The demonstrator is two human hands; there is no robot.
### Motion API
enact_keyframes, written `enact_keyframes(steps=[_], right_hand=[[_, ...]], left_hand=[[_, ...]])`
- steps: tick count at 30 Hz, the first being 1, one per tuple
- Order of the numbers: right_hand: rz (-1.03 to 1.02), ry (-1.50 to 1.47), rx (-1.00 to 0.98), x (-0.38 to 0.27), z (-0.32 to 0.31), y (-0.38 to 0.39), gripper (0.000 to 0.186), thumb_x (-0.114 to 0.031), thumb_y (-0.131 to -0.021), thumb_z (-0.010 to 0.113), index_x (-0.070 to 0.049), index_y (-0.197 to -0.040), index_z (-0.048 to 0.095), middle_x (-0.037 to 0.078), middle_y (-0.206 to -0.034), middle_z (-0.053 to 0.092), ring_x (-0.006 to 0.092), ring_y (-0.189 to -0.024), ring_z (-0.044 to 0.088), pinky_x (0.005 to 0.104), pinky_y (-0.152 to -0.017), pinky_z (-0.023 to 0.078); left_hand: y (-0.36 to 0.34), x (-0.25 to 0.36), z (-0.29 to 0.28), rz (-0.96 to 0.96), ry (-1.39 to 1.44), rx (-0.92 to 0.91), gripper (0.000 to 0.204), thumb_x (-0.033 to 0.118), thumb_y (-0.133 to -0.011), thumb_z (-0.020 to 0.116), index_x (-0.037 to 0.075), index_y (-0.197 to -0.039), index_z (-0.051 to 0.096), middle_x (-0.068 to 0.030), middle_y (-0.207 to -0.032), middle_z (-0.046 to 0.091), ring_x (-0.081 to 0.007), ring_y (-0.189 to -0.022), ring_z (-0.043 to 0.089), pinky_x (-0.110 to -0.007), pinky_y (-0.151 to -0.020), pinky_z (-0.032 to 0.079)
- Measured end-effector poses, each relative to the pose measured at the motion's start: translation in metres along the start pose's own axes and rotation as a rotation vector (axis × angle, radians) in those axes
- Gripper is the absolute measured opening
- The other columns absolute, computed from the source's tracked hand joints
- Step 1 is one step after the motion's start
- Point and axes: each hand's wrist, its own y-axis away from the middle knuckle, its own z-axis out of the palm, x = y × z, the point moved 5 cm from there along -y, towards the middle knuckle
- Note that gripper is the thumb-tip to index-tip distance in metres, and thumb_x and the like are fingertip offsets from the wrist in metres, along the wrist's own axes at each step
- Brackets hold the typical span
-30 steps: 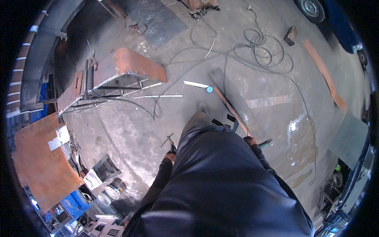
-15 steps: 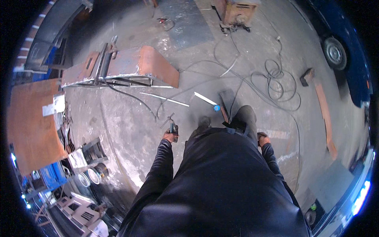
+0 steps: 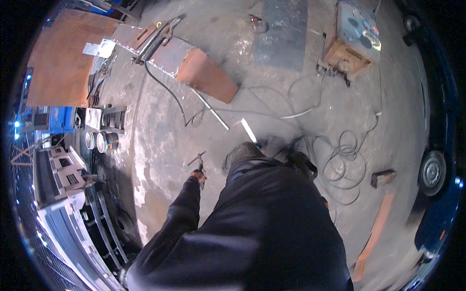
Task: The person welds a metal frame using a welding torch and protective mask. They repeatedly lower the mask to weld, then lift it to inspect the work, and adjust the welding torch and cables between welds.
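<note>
Where fingers (image 3: 198,175) grip the clamp (image 3: 200,163), any lettering blurs.

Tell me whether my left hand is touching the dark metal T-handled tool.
Touching. The head view shows the left hand closed around the dark metal T-handled tool, which sticks out beyond it.

No readable text, label, brand, number or sign on anything in view

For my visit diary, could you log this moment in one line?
left hand: grips T-handled tool | right hand: mostly hidden, grip unclear | also in view: coiled cable, white strip
</note>
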Motion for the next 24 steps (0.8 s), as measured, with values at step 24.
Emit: enact_keyframes(steps=[24], right_hand=[[-0.326,-0.395,-0.352,-0.532,-0.424,-0.352,0.024,-0.015,-0.092,0.055,-0.007,-0.114,0.058,0.008,-0.088,0.064,0.0160,-0.060,0.060,0.0299,-0.054,0.051]], left_hand=[[-0.071,0.310,0.003,-0.185,1.263,0.224,0.024,0.017,-0.071,0.075,0.005,-0.090,0.065,-0.0080,-0.077,0.066,-0.0211,-0.073,0.062,-0.036,-0.072,0.050]])
